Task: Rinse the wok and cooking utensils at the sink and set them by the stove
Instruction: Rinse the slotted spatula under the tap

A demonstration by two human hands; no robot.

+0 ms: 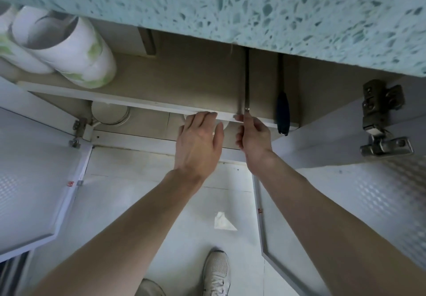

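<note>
Steel utensil handle in right hand

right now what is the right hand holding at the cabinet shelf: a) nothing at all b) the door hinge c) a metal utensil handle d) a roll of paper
c: the right hand has its fingers curled round the lower end of a thin metal utensil handle that runs back along the cabinet shelf, well away from the paper rolls and the hinge.

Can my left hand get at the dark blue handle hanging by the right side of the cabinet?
Probably not directly: the dark blue handle hangs beyond the right hand, which grips a metal utensil between it and the left hand.
</note>
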